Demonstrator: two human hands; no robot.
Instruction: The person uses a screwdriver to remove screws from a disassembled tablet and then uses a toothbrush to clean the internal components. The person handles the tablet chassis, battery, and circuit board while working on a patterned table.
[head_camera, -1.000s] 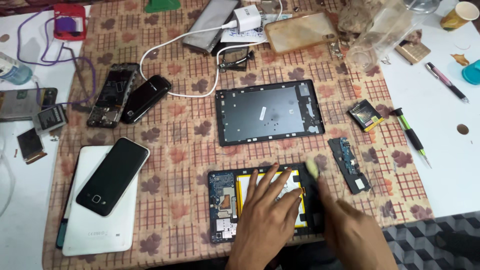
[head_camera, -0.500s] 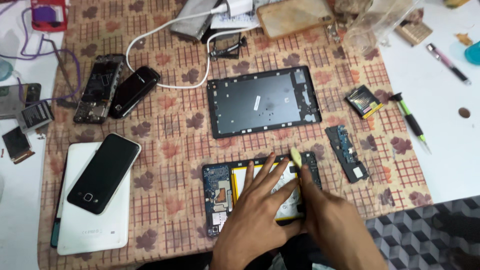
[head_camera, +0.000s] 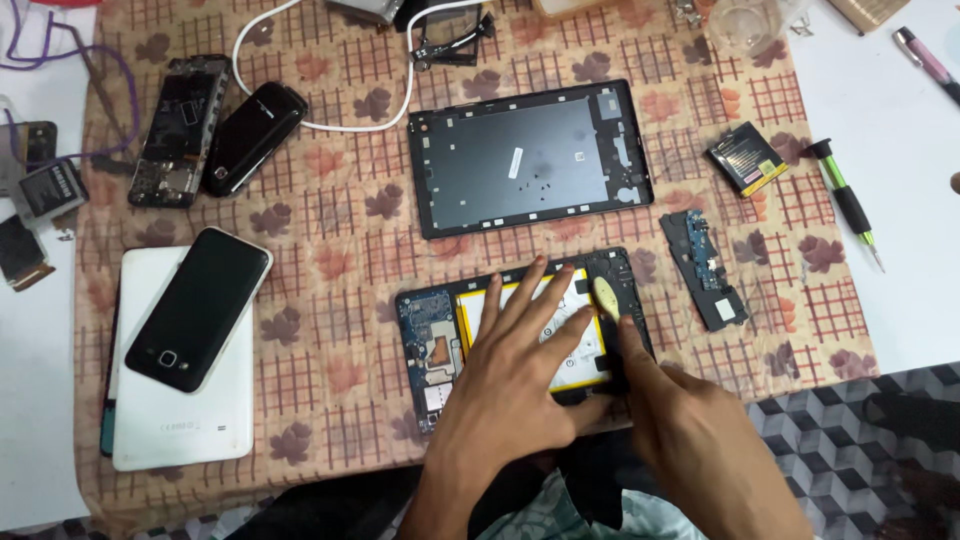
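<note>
While the left hand lies flat with fingers spread across the pale battery of the opened tablet, it grips nothing; the palm pressing down looks meant to keep the body from sliding on the cloth. Right hand is closed around a black pry tool with a yellowish tip, the tip set at the battery's right edge, near the tablet's far right corner, angled low as if to work under that edge

Tablet sits at the near edge of the patterned tablecloth, just in front of the person, circuit board exposed on its left side

Its black back cover lies inside-up just beyond, apart from the body, probably parked there out of the way. Small circuit board strip rests to the right of the tablet, close but not touching. Further right, a small black-and-yellow battery, and a green-handled screwdriver on the white table off the cloth, within easy reach of the right hand

Left side: black phone lying face-up on top of a white tablet. Beyond those, a stripped phone frame beside a rounded black phone, the two touching or nearly so. White cable loops past them toward the top of the cloth
</note>
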